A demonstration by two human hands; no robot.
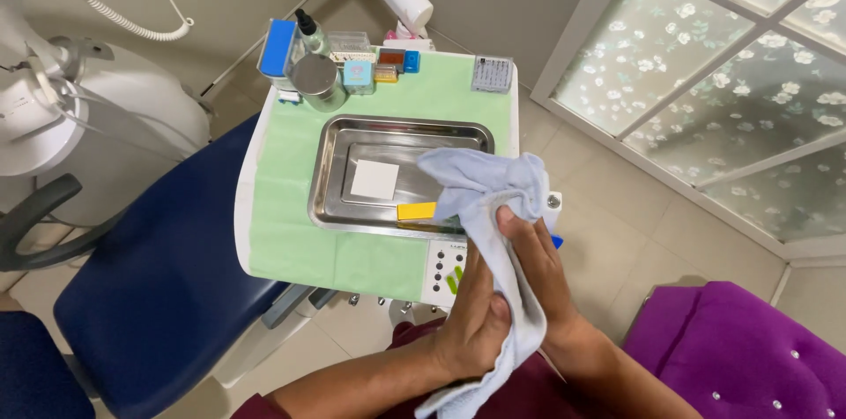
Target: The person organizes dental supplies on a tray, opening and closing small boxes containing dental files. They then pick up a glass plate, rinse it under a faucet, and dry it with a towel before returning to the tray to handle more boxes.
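Observation:
Both my hands grip a pale blue cloth (pixel 480 185) in front of a dental instrument table. My left hand (pixel 476 318) pinches the cloth's lower fold from the left. My right hand (pixel 538 265) holds it from the right, thumb pressed into the fabric. The cloth's upper part drapes over the right front corner of a steel tray (pixel 339 155). Inside the tray lie a white square pad (pixel 375 179) and a small yellow block (pixel 416 211), which sits just left of the cloth.
The tray rests on a green paper sheet (pixel 282 234). Bottles, a steel cup (pixel 315 80) and small boxes line the table's far edge. A blue dental chair (pixel 159 278) is at left, a purple stool (pixel 740 348) at right, a frosted window beyond.

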